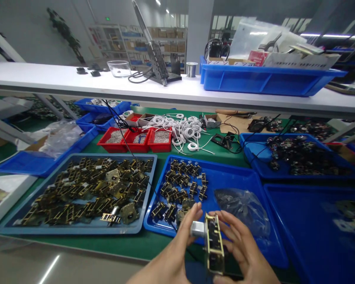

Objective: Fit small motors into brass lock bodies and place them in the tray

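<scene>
Between my two hands, over the near edge of the middle blue tray [233,169], is a brass-framed part [214,244] with black pieces inside and a silver cylinder [197,228] jutting from its left side. My left hand [176,246] is closed around the cylinder side. From the other side, my right hand [244,248] grips the frame with curved fingers. Several similar brass-framed parts [177,177] lie in that tray, beside a clear bag [244,209] with dark contents. More of them fill the grey-blue tray [73,230] on the left.
Behind the trays sit red bins [114,148] of small pieces and coiled white cables [186,128]. Blue trays [301,185] stand at right. The white shelf [85,85] carries a soldering iron stand [158,63], a glass bowl [119,69] and a loaded blue crate [263,81].
</scene>
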Action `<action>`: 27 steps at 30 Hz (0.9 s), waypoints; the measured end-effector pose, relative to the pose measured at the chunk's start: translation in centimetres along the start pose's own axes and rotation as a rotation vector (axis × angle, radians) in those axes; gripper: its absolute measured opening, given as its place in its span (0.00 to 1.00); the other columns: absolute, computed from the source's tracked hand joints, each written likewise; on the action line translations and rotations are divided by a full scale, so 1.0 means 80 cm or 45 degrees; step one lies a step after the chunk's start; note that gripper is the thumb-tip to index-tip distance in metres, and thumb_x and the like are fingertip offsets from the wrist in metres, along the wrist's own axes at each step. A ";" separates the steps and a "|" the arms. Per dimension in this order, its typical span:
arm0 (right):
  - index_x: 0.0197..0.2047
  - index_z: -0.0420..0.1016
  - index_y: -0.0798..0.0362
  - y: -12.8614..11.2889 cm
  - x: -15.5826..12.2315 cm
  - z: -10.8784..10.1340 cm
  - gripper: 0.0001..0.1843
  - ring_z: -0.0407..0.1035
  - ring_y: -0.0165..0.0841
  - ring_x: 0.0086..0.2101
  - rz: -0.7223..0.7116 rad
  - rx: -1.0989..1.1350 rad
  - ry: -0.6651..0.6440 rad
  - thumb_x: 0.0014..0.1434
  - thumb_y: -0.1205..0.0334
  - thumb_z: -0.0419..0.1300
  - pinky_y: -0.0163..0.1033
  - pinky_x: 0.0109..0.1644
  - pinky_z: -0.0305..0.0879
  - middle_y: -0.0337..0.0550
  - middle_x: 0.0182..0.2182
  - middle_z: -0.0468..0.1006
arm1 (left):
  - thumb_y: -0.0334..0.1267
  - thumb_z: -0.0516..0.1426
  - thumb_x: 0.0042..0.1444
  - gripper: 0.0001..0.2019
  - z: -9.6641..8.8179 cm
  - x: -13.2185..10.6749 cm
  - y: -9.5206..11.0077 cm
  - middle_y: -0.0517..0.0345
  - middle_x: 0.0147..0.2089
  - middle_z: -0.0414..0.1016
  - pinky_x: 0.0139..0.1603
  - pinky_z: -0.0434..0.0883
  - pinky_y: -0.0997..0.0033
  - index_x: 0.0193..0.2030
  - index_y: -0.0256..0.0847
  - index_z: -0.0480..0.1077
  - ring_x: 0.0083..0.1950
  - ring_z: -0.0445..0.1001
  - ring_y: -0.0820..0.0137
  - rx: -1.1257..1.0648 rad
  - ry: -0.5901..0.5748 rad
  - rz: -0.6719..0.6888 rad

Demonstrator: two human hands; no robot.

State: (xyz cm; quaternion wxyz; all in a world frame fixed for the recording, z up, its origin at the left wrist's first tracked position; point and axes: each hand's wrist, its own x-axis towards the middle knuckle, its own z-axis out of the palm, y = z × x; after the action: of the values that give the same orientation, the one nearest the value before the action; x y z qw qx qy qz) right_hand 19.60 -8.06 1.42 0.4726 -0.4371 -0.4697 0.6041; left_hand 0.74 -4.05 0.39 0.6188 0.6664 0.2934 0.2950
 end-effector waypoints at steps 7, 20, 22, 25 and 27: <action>0.61 0.53 0.40 0.011 0.008 -0.006 0.26 0.57 0.43 0.60 -0.726 -0.577 -0.102 0.62 0.56 0.55 0.49 0.60 0.62 0.47 0.61 0.59 | 0.41 0.70 0.42 0.48 0.015 0.005 0.008 0.47 0.66 0.48 0.56 0.71 0.53 0.66 0.57 0.47 0.66 0.56 0.48 -0.195 0.176 -0.024; 0.64 0.48 0.43 0.004 0.013 -0.020 0.36 0.60 0.41 0.59 -0.938 -0.838 -0.117 0.57 0.67 0.61 0.49 0.57 0.66 0.49 0.60 0.63 | 0.45 0.74 0.29 0.55 0.017 0.010 -0.009 0.47 0.67 0.35 0.54 0.71 0.46 0.64 0.60 0.50 0.65 0.54 0.40 -0.137 0.071 0.109; 0.64 0.49 0.43 0.005 0.013 -0.017 0.36 0.61 0.42 0.58 -0.929 -0.786 -0.090 0.57 0.65 0.62 0.50 0.56 0.68 0.49 0.60 0.64 | 0.47 0.73 0.30 0.54 0.020 0.008 -0.007 0.48 0.69 0.30 0.56 0.69 0.46 0.64 0.60 0.50 0.65 0.55 0.41 -0.208 0.096 0.114; 0.63 0.49 0.43 0.008 0.013 -0.016 0.35 0.61 0.44 0.58 -0.978 -0.811 -0.048 0.58 0.64 0.61 0.54 0.55 0.68 0.50 0.58 0.65 | 0.51 0.70 0.37 0.53 0.024 0.003 -0.001 0.45 0.70 0.29 0.56 0.69 0.46 0.66 0.58 0.44 0.66 0.54 0.42 -0.363 0.143 0.035; 0.64 0.48 0.43 0.011 0.013 -0.018 0.35 0.60 0.44 0.59 -1.036 -0.898 -0.043 0.59 0.67 0.60 0.56 0.55 0.68 0.50 0.58 0.65 | 0.54 0.68 0.40 0.57 0.026 0.001 0.003 0.39 0.71 0.33 0.56 0.69 0.45 0.68 0.56 0.33 0.64 0.59 0.45 -0.479 0.173 -0.064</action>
State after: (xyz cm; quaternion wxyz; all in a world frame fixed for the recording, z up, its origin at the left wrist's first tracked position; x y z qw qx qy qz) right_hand 20.66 -6.94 0.22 0.4856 -0.3422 -0.7829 0.1848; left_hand 2.34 -5.34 0.52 0.7183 0.5102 0.2907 0.3732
